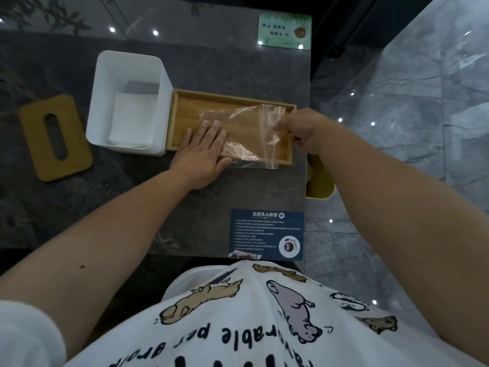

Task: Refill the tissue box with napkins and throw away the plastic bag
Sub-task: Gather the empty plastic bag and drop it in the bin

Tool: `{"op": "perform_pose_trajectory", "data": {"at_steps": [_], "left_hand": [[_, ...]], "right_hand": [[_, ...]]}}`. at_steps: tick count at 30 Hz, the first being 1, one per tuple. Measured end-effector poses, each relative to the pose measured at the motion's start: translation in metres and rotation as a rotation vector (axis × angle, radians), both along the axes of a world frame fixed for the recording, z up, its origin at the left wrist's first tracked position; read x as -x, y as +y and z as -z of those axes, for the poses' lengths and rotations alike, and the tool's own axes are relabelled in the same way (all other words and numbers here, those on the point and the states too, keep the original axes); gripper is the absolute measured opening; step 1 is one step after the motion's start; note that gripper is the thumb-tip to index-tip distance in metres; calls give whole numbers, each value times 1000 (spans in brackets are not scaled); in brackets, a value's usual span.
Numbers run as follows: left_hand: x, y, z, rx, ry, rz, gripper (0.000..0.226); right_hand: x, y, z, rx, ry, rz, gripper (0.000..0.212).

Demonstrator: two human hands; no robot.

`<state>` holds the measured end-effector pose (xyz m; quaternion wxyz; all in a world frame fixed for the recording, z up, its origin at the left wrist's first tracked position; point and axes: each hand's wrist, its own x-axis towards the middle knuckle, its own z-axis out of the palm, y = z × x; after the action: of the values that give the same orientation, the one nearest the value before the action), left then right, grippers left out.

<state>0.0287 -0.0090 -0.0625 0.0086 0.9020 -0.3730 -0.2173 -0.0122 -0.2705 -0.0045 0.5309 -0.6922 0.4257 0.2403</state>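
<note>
Dark grey stone tabletop [225,197] filled the view, with pale marble floor [423,128] to its right. On it stood a white rectangular plastic tissue box [127,102], lid off, with a stack of white napkins [132,120] lying inside at the bottom. Touching the box's right wall lay a shallow rectangular bamboo tray [232,99]. A flat wooden lid with an oval slot [55,136] rested well apart to the left of the box.

A crumpled clear plastic bag [251,131] lay across the tray, its lower corner hanging over the tray's near edge onto the tabletop. The left hand [203,154] lay flat, fingers [209,128] spread and extended, pressing on the bag's left end and gripping nothing. The right hand [304,128] was at the bag's right end, its fingers [280,127] curled and pinching the plastic at the tray's right side.

A dark blue printed card [267,234] lay near the tabletop's front edge, and a green placard [284,30] at the far right corner. A yellow object [320,181] showed partly below the tabletop's right edge, too hidden to identify.
</note>
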Motion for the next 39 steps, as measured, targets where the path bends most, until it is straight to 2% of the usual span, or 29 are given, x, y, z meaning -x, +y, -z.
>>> {"op": "perform_pose_trajectory", "data": {"at_steps": [6,9,15,22,26,31,35,39], "left_hand": [[-1,1,-1,12,6,10,74],[-4,3,-2,9,6,29,74],[-4,0,-8,49,-10,68,74],[6,-38,-21,134,-48,176,65],[17,-75,-27,168,-35,186,64],[31,-133,-33,258,-59,218,58],[30,-184,-28,283,-100,341,46],[23,-211,-11,262,-71,461,36]], "right_hand": [[4,-7,1,41,-60,-38,6],[11,-8,0,69,-85,-52,12],[26,-17,0,108,-132,-53,4],[76,-62,6,66,-157,81,6],[110,-97,11,6,-193,277,3],[158,-137,27,-111,-267,673,15],[191,-152,68,-160,-229,940,15],[210,-157,124,-193,-165,1087,14]]}}
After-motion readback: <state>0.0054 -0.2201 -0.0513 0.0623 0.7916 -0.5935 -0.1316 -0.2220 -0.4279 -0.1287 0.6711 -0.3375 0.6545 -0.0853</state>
